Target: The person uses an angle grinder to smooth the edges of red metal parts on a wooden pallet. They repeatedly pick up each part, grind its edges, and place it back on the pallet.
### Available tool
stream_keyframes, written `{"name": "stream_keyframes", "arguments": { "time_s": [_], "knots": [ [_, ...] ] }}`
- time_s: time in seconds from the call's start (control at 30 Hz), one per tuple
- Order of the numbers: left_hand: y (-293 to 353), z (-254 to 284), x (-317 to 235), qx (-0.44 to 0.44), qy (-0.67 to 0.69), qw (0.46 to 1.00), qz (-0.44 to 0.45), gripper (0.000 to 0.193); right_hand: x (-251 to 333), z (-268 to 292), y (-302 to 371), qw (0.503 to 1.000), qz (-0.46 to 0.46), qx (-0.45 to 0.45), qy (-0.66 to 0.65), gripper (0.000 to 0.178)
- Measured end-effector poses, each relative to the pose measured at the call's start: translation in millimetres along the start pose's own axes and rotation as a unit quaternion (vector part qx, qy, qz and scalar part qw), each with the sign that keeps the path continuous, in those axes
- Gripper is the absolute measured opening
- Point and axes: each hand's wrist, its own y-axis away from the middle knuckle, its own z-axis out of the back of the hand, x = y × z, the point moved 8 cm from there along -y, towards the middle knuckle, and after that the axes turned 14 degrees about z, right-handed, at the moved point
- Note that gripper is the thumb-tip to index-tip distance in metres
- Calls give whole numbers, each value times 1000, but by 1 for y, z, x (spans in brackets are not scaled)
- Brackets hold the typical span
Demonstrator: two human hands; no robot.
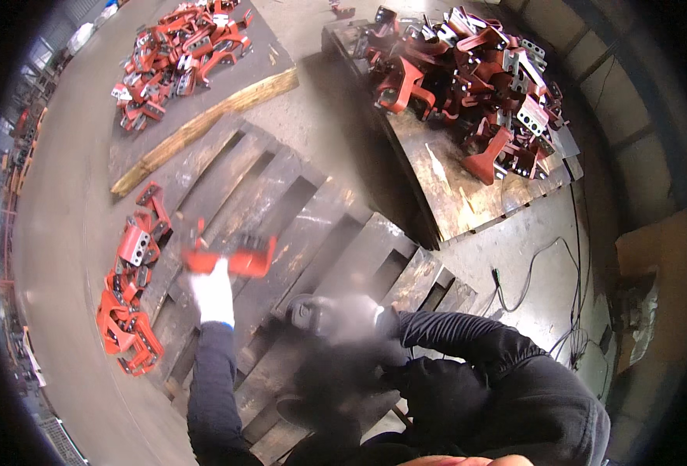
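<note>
1. Nearest you: your black-sleeved right arm (507, 357) comes in from the lower right. Your right hand (365, 321) is a grey blur at the sleeve's end; can't tell its grip, or whether it holds anything.
2. Your white-gloved left hand (213, 293) reaches forward, fingers closed around an orange-red metal bracket with upturned ends (238, 262). The bracket is up over the pallet, smeared by motion.
3. Key relation: the bracket sits just past your left fingertips, long axis running left to right, roughly square across your forearm. You have it near its left end, so most of its length sticks out to the right. Left hand is clearly the nearer one.
4. Underneath: a dark, slatted wooden pallet (320, 210).
5. Left of the grip, apart from the held piece: a loose row of orange-red metal brackets (135, 248) along the pallet's left side. Your left hand is nearer that row too.
6. Farther, upper left: a heap of red and silver brackets (180, 66) behind a pale wooden plank (207, 130).
7. Upper right: a bigger, darker red bracket pile (476, 93) on a wood-topped platform (468, 206).
</note>
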Motion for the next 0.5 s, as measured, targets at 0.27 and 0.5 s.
{"name": "stream_keyframes", "arguments": {
  "time_s": [0.27,0.5],
  "knots": [
    [127,-224,-367,353,65,864,-353,41,17,35,-31,992,-100,-35,-72,94],
    [61,-173,-293,309,30,913,-265,38,-24,58,-15,980,-53,-168,-94,83]
  ]
}}
